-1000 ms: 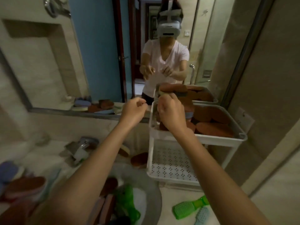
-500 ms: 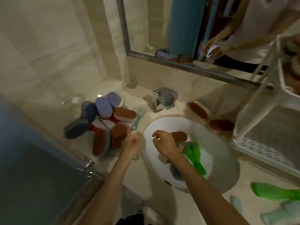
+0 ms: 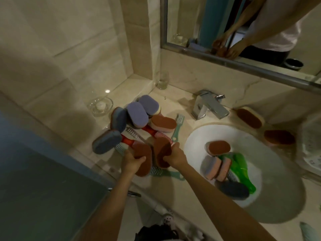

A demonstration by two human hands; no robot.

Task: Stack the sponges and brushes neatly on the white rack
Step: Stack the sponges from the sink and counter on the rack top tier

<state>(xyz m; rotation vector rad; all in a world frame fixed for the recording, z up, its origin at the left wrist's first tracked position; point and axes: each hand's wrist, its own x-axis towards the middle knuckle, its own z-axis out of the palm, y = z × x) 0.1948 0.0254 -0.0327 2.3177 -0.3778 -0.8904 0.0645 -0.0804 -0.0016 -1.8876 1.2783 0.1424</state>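
Both hands down on the counter pile, one brown sponge apiece.

Nearest: left hand [image 3: 132, 161] pinching a brown-topped sponge [image 3: 142, 158] at its near end; right hand [image 3: 175, 156] closed round the edge of a second brown sponge [image 3: 162, 152], just beside it. Probably light, soft, squashy foam, so best taken across the short sides, gently. Underneath, teal brushes [image 3: 157, 172]. Beyond, purple sponges [image 3: 137, 114] heaped near the tap [image 3: 208, 106]. More in the basin [image 3: 194, 138]. White rack [image 3: 311, 153] barely visible, far right edge.
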